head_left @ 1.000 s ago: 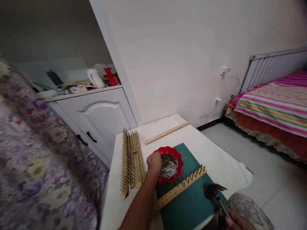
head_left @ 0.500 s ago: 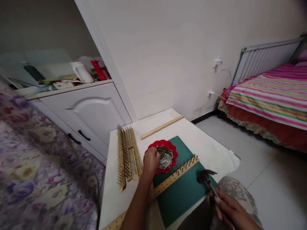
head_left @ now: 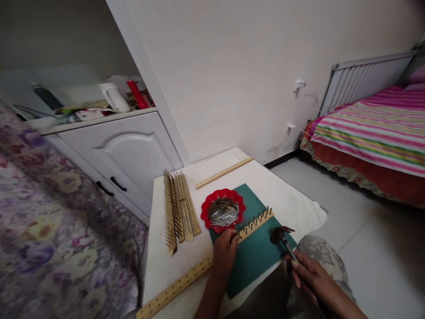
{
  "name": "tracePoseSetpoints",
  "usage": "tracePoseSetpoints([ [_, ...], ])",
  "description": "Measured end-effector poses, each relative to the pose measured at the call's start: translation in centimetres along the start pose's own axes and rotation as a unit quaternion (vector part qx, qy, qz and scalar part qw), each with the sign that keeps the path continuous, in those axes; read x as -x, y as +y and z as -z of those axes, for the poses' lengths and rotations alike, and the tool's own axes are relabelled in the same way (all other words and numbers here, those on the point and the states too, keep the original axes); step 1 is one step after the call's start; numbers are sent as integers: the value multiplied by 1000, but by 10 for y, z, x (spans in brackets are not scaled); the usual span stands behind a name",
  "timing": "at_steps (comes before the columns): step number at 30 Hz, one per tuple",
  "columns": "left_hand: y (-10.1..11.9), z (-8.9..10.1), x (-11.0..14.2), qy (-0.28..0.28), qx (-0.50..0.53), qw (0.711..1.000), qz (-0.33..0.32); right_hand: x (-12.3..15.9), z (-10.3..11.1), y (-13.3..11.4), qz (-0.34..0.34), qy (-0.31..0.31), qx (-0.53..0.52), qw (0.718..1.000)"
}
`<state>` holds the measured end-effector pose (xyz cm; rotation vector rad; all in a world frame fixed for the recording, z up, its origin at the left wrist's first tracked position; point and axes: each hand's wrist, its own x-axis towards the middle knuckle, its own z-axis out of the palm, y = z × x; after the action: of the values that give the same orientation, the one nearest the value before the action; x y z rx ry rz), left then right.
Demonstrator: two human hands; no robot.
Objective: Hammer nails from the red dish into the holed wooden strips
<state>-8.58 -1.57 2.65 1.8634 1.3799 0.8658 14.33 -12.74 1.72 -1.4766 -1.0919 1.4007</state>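
My left hand (head_left: pixel 226 249) is closed in a pinch at the drilled wooden strip (head_left: pixel 181 283), with what looks like a nail at its fingertips, mostly hidden. Dark nails (head_left: pixel 255 219) stand upright along the strip's far end. That end lies across a green mat (head_left: pixel 254 266). Just beyond the left hand, a red scalloped bowl (head_left: pixel 205 208) holds a pile of loose nails (head_left: pixel 223 212). My right hand (head_left: pixel 308 272) grips a claw hammer (head_left: pixel 282 235) by its handle, its head above the mat's right edge.
Several nail-studded strips (head_left: pixel 179 210) lie side by side at the table's left. Another drilled strip (head_left: pixel 224 173) rests near the back of the white table (head_left: pixel 199 246). A white cabinet (head_left: pixel 129 146) and flowered curtain (head_left: pixel 66 221) stand left; a bed (head_left: pixel 375 133) is at right.
My left hand has left the bowl of nails and moved towards me and right, down to the wooden strip. My right hand keeps the hammer in nearly the same place.
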Motion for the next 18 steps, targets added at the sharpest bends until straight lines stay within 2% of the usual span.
tracePoseSetpoints([
  [6,-5,-2,1,5,-44,999,-25,-1,0,-3,-6,-5,2,1000],
  [12,0,-7,2,13,-95,994,-48,-1,1,1,-8,-18,-3,1000],
  [18,1,-13,4,39,-105,993,-32,3,-15,-5,11,-23,-10,1000],
])
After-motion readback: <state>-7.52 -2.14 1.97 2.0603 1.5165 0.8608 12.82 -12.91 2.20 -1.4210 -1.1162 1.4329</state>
